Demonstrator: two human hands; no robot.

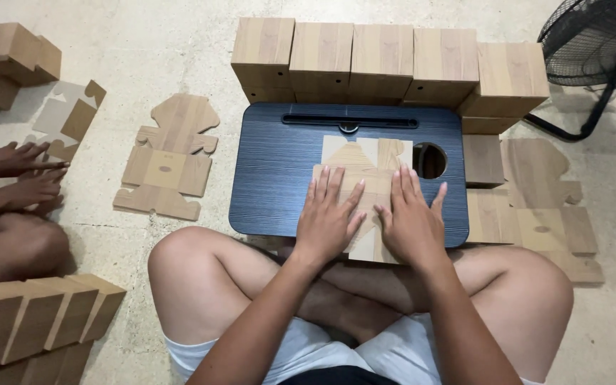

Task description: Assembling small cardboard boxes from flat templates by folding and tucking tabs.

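Observation:
A flat die-cut cardboard box blank with a wood-grain print lies on a dark blue lap tray in front of my crossed legs. My left hand presses flat on the blank's near left part, fingers spread. Beside it, my right hand lies flat on the near right part, also with spread fingers. Neither hand grips anything.
A row of folded wood-grain boxes stands behind the tray. Flat blanks lie on the floor at left and right. More boxes sit at near left and far left. Another person's hands rest at left. A black fan stands at far right.

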